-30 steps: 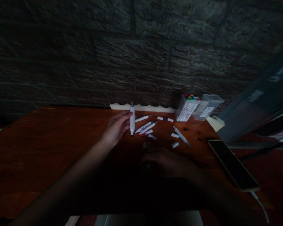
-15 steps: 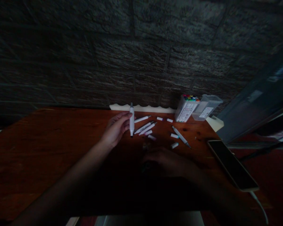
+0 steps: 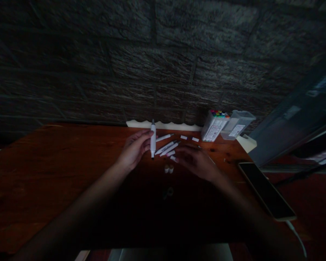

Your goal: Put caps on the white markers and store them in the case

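Note:
An uncapped white marker [image 3: 153,140] stands nearly upright in my left hand [image 3: 134,150], pinched between thumb and fingers, with grey-black tips at both ends. My right hand [image 3: 197,161] reaches over the table with its fingers apart. Its fingertips are beside a white marker cap [image 3: 174,158]; in the dim light I cannot tell whether they touch it. Just beyond lie more white markers [image 3: 165,147] and a pink-edged cap [image 3: 170,153]. Two caps [image 3: 169,169] stand side by side nearer me. Another marker is mostly hidden behind my right hand.
Two more caps [image 3: 184,137] lie toward the wall. At the back right stand a clear case full of markers [image 3: 213,127] and a clear plastic box [image 3: 237,125]. A phone [image 3: 266,190] with a cable lies right. A faint ring-like thing [image 3: 168,192] is in shadow.
My right hand has moved up and away from me, from the shadowed area near the two standing caps to the loose caps. My left hand still holds the marker almost in place.

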The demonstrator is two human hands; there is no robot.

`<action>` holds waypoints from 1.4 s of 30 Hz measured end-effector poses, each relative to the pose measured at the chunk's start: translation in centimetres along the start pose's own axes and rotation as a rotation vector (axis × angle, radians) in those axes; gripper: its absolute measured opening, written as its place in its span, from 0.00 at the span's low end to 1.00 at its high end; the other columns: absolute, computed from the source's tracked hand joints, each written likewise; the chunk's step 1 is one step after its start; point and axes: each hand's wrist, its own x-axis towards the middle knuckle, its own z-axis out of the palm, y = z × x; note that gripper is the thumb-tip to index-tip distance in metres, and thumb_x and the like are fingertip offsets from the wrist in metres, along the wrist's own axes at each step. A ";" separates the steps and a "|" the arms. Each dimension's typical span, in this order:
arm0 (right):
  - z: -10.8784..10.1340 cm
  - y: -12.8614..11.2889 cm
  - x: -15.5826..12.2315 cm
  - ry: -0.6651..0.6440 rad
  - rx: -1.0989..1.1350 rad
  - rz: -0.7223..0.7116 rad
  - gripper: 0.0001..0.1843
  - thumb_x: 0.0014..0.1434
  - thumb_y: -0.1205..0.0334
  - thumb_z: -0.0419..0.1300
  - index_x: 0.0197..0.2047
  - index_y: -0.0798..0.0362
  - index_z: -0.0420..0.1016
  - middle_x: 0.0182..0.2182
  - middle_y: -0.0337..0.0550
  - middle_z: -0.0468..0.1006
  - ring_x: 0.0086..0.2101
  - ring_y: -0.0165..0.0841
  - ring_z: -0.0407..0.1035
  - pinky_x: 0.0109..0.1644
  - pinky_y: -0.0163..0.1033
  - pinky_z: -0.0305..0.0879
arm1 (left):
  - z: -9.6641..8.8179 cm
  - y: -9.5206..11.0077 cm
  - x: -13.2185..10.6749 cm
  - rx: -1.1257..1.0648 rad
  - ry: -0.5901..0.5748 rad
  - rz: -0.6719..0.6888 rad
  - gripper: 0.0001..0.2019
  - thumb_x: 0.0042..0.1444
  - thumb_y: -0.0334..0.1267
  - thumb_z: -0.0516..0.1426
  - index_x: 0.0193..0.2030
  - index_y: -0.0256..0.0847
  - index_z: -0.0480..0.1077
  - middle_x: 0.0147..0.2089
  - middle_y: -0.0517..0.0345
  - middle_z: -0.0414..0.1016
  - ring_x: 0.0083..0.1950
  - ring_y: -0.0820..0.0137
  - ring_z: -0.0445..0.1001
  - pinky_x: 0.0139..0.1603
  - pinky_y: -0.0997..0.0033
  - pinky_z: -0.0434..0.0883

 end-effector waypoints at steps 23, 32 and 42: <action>2.6 2.4 1.0 -0.064 -0.212 -0.025 0.17 0.62 0.60 0.58 0.54 0.52 0.71 0.47 0.50 0.73 0.46 0.37 0.69 0.52 0.43 0.66 | -0.2 -0.3 0.1 0.005 0.007 -0.014 0.10 0.44 0.36 0.66 0.35 0.36 0.76 0.31 0.56 0.79 0.32 0.72 0.77 0.33 0.77 0.72; 1.7 2.2 0.5 -0.055 -0.223 0.038 0.10 0.59 0.59 0.62 0.43 0.53 0.76 0.39 0.46 0.76 0.40 0.37 0.71 0.45 0.42 0.67 | -0.2 -0.5 0.3 0.003 0.013 -0.019 0.09 0.43 0.35 0.66 0.33 0.36 0.76 0.30 0.57 0.79 0.31 0.73 0.76 0.32 0.79 0.72; 0.8 2.2 0.4 0.170 0.182 0.148 0.15 0.60 0.59 0.58 0.50 0.52 0.76 0.38 0.43 0.81 0.33 0.33 0.74 0.39 0.40 0.69 | -0.2 -0.4 0.3 0.013 -0.005 -0.027 0.09 0.43 0.35 0.67 0.32 0.36 0.77 0.30 0.57 0.79 0.28 0.75 0.75 0.28 0.80 0.71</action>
